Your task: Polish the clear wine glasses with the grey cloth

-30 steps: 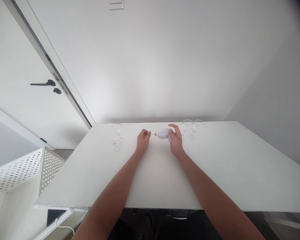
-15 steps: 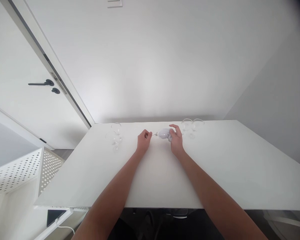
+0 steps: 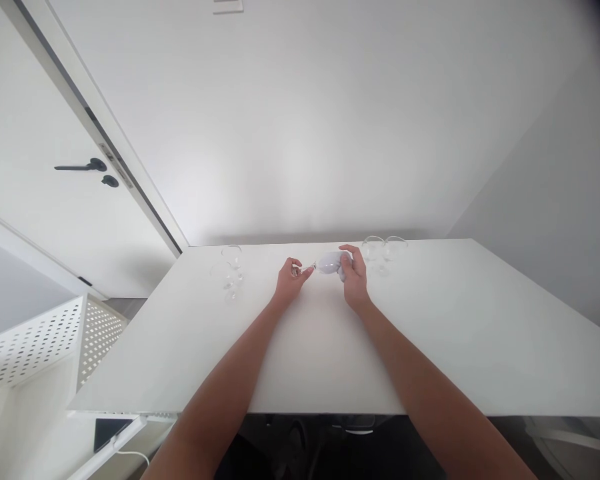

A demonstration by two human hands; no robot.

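A stemmed glass [image 3: 325, 265] lies sideways between my hands near the far edge of the white table [image 3: 430, 333]. My left hand [image 3: 290, 281] pinches its foot and stem. My right hand [image 3: 354, 277] is closed around a pale cloth [image 3: 341, 264] pressed into and over the bowl. Both hands hover just above the tabletop.
Two clear glasses [image 3: 229, 270] stand at the far left of the table, two more [image 3: 384, 252] at the far right behind my right hand. A white wall backs the table. A door with a black handle [image 3: 83, 167] and a perforated white shelf [image 3: 35, 340] are at left.
The glass has tilted slightly, its bowl rising toward my right hand. My right fingers have curled tighter over the cloth and bowl. My left hand shifted a little right along the stem.
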